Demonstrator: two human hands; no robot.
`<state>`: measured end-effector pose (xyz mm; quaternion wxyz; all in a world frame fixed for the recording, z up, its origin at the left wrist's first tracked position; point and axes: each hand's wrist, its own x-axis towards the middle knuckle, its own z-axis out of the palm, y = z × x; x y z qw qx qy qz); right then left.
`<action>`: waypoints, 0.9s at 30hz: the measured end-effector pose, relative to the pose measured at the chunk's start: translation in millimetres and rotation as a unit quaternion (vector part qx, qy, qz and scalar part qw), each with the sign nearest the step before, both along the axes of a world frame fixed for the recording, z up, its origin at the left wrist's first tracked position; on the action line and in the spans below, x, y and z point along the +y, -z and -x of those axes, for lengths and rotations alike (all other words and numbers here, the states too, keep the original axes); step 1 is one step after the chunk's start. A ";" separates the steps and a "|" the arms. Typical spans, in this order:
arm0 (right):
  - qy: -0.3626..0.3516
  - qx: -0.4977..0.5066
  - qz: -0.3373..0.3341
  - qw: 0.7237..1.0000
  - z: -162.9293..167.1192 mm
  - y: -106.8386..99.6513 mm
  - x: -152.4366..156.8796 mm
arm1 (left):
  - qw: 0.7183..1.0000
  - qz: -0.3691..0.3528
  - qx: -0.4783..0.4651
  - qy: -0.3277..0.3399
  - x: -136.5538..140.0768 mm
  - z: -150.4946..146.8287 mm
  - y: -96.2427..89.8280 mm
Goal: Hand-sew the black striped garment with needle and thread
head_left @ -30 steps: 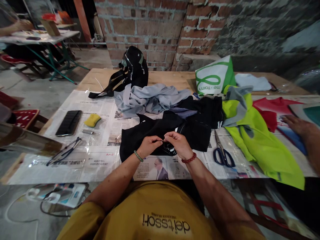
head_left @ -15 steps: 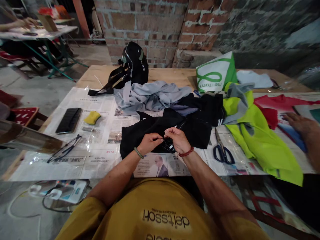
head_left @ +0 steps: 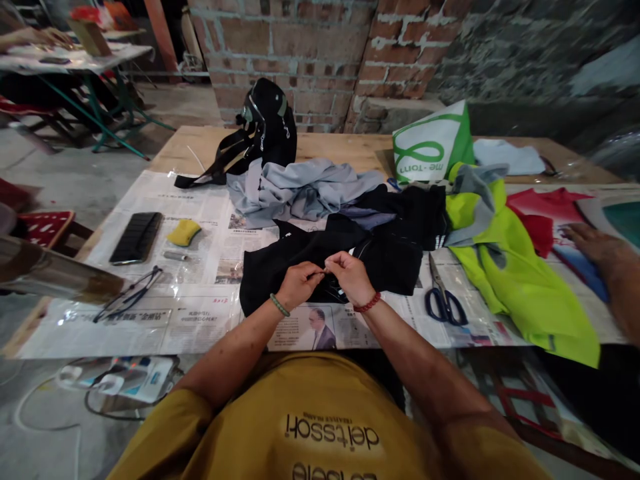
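Observation:
Both hands meet above a black garment (head_left: 310, 247) spread on the newspaper. My left hand (head_left: 300, 283), with a green bead bracelet, is closed in a pinch. Its fingertips touch those of my right hand (head_left: 350, 275), also pinched, with a red bracelet at the wrist. Whatever lies between the fingertips is too small to make out. Some dark and white bits show under the right hand, partly hidden by it. Dark-handled scissors (head_left: 445, 307) lie to the right of the garment.
Newspaper (head_left: 190, 333) covers the table. A black phone (head_left: 136, 238), yellow sponge-like piece (head_left: 183, 232) and glasses (head_left: 130, 293) lie left. Behind are grey cloth (head_left: 305, 190), a black bag (head_left: 273, 123) and a white-green bag (head_left: 433, 147). A neon-yellow garment (head_left: 530, 280) and another person's hand (head_left: 595, 247) are right.
My two hands have come closer together, so their fingertips now meet; the right hand has shifted slightly left. The garment and scissors lie much as before.

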<state>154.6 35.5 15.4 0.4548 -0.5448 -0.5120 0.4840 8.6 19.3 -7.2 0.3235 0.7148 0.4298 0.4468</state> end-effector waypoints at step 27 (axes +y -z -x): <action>-0.022 0.196 -0.076 0.977 -31.1 -79.0 87.4 | 0.940 0.300 -0.161 0.030 12.8 6.0 0.9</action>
